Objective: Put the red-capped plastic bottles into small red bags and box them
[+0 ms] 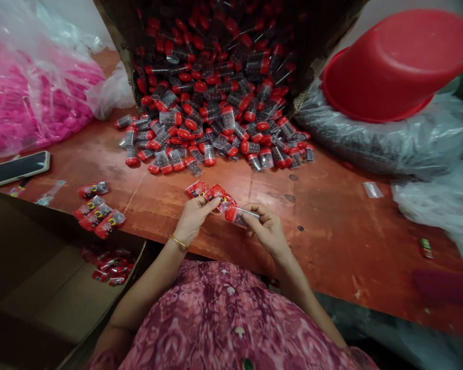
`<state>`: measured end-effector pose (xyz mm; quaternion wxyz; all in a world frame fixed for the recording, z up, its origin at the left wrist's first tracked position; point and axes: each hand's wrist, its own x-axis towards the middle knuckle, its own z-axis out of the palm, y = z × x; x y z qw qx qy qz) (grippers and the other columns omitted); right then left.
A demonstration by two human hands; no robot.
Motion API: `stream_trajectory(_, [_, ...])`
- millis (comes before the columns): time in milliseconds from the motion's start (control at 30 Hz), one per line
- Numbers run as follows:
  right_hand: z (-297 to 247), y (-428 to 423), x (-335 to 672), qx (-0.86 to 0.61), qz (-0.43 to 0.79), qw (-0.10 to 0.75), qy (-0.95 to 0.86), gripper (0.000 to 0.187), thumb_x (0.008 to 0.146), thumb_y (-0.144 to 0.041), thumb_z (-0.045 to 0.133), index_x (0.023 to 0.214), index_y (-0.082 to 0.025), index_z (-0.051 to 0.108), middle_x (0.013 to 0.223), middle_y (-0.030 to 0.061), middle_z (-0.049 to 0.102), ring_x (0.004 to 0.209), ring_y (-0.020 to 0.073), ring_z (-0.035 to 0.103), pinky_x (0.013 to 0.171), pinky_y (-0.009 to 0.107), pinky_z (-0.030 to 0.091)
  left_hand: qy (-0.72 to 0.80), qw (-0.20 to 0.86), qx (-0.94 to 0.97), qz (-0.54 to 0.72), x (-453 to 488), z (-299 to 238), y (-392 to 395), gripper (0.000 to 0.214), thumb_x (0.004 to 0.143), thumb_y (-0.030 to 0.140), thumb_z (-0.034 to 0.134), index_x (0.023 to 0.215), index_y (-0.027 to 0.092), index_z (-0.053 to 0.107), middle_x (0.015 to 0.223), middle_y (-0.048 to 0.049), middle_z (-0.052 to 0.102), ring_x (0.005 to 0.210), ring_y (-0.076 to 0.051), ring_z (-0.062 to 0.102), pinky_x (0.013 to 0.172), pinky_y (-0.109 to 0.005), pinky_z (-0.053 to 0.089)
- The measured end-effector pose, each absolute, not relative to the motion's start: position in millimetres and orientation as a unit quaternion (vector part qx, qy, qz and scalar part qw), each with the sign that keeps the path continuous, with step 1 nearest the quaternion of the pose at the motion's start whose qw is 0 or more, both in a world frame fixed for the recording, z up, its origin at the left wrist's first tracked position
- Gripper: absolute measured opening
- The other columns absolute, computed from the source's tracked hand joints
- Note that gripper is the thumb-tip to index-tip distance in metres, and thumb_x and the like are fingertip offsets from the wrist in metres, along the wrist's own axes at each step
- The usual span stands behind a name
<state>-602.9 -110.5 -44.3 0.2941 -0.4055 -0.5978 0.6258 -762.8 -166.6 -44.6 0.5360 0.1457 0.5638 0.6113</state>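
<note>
My left hand [195, 216] pinches a flat red printed wrapper [219, 194] between thumb and fingers. Another red printed wrapper [197, 189] lies just beyond it, partly overlapped. Closed around a small clear container with a red cap [237, 215] is my right hand [268, 226]. The container lies nearly sideways, its capped end toward the left hand and close to the wrapper. Whether the two touch is hard to make out. A big heap of similar red-capped containers [216, 118] spills toward me from a dark carton, beyond both hands.
Several red-wrapped packs [96, 213] lie at the table's left edge, above an open cardboard box [46, 288] with more inside. A phone [19, 168] and a bag of pink pieces [42, 97] are at left. A red tub [393, 61] rests on a plastic bag [370, 144] at right.
</note>
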Motion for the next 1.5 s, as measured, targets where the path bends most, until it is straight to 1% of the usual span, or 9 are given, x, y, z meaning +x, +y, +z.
stream_trajectory(200, [-48.0, -120.2, -608.7, -0.398, 0.594, 0.338, -0.612, 0.026, 0.075, -0.043, 0.061, 0.081, -0.019, 0.058, 0.065, -0.0028, 0.055, 0.046, 0.0068, 0.041, 0.041, 0.020, 0.034, 0.535, 0.534, 0.116, 0.644, -756.6, -40.1, -163.8, 0.037, 0.048, 0.038, 0.083, 0.071, 0.012, 0.069, 0.067, -0.0014, 0.068, 0.059, -0.010, 0.058, 0.062, -0.022, 0.046])
stream_trajectory(367, [-58.3, -125.3, -614.2, -0.398, 0.589, 0.361, -0.604, 0.023, 0.080, -0.041, 0.056, 0.087, -0.019, 0.057, 0.060, -0.0048, 0.051, 0.044, 0.0075, 0.042, 0.043, 0.022, 0.035, 0.528, 0.537, 0.094, 0.651, -744.0, -45.0, -161.2, 0.035, 0.047, 0.032, 0.084, 0.071, 0.012, 0.068, 0.069, -0.0009, 0.068, 0.060, -0.009, 0.058, 0.063, -0.022, 0.045])
stream_trajectory(500, [-62.7, -122.5, -622.0, -0.419, 0.560, 0.401, -0.592, 0.021, 0.082, -0.039, 0.055, 0.088, -0.019, 0.055, 0.063, -0.0048, 0.052, 0.043, 0.0066, 0.043, 0.042, 0.021, 0.036, 0.519, 0.536, 0.097, 0.659, -735.5, -50.0, -159.4, 0.034, 0.047, 0.030, 0.084, 0.070, 0.012, 0.068, 0.070, -0.0019, 0.069, 0.064, -0.010, 0.060, 0.069, -0.022, 0.046])
stream_trajectory(700, [-62.3, -123.2, -628.9, -0.383, 0.624, 0.363, -0.577, 0.025, 0.078, -0.042, 0.059, 0.086, -0.019, 0.054, 0.056, -0.0064, 0.052, 0.040, 0.0060, 0.043, 0.041, 0.020, 0.035, 0.482, 0.527, 0.092, 0.694, -732.9, -50.6, -155.9, 0.034, 0.056, 0.038, 0.079, 0.073, 0.013, 0.064, 0.069, -0.0014, 0.066, 0.067, -0.011, 0.060, 0.069, -0.023, 0.047])
stream_trajectory(867, [-63.7, -125.9, -639.0, -0.408, 0.654, 0.389, -0.505, 0.030, 0.076, -0.048, 0.061, 0.082, -0.020, 0.052, 0.051, -0.0079, 0.049, 0.039, 0.0066, 0.043, 0.039, 0.019, 0.035, 0.481, 0.545, 0.117, 0.677, -723.2, -57.1, -155.4, 0.037, 0.057, 0.045, 0.078, 0.068, 0.014, 0.062, 0.057, 0.0012, 0.059, 0.048, -0.008, 0.050, 0.045, -0.020, 0.038])
stream_trajectory(967, [-63.1, -124.9, -641.6, -0.407, 0.664, 0.393, -0.488, 0.032, 0.074, -0.049, 0.062, 0.082, -0.020, 0.051, 0.053, -0.0077, 0.049, 0.040, 0.0064, 0.043, 0.040, 0.019, 0.035, 0.479, 0.556, 0.132, 0.667, -721.2, -55.5, -155.6, 0.039, 0.059, 0.051, 0.075, 0.064, 0.015, 0.059, 0.049, 0.0030, 0.053, 0.041, -0.007, 0.045, 0.040, -0.020, 0.033])
stream_trajectory(1167, [-60.6, -122.5, -628.4, -0.354, 0.685, 0.319, -0.550, 0.036, 0.072, -0.049, 0.064, 0.093, -0.021, 0.055, 0.069, -0.0024, 0.061, 0.052, 0.0100, 0.056, 0.055, 0.024, 0.048, 0.499, 0.494, 0.069, 0.708, -735.2, -44.9, -153.8, 0.033, 0.058, 0.039, 0.078, 0.071, 0.013, 0.062, 0.064, 0.0003, 0.061, 0.058, -0.009, 0.055, 0.057, -0.020, 0.043])
stream_trajectory(1367, [-71.5, -121.5, -636.0, -0.379, 0.661, 0.358, -0.540, 0.033, 0.068, -0.046, 0.067, 0.081, -0.021, 0.050, 0.054, -0.0067, 0.055, 0.041, 0.0090, 0.049, 0.044, 0.022, 0.041, 0.459, 0.574, 0.059, 0.676, -727.0, -49.5, -156.3, 0.040, 0.055, 0.046, 0.079, 0.068, 0.013, 0.061, 0.054, 0.0030, 0.056, 0.045, -0.007, 0.048, 0.042, -0.019, 0.034])
stream_trajectory(1500, [-70.8, -106.0, -645.0, -0.372, 0.570, 0.340, -0.649, 0.031, 0.070, -0.048, 0.064, 0.077, -0.021, 0.052, 0.061, -0.0027, 0.058, 0.051, 0.0116, 0.052, 0.051, 0.024, 0.044, 0.466, 0.563, 0.029, 0.682, -736.8, -45.3, -165.5, 0.034, 0.060, 0.040, 0.079, 0.076, 0.014, 0.064, 0.065, -0.0004, 0.065, 0.060, -0.010, 0.061, 0.058, -0.019, 0.045])
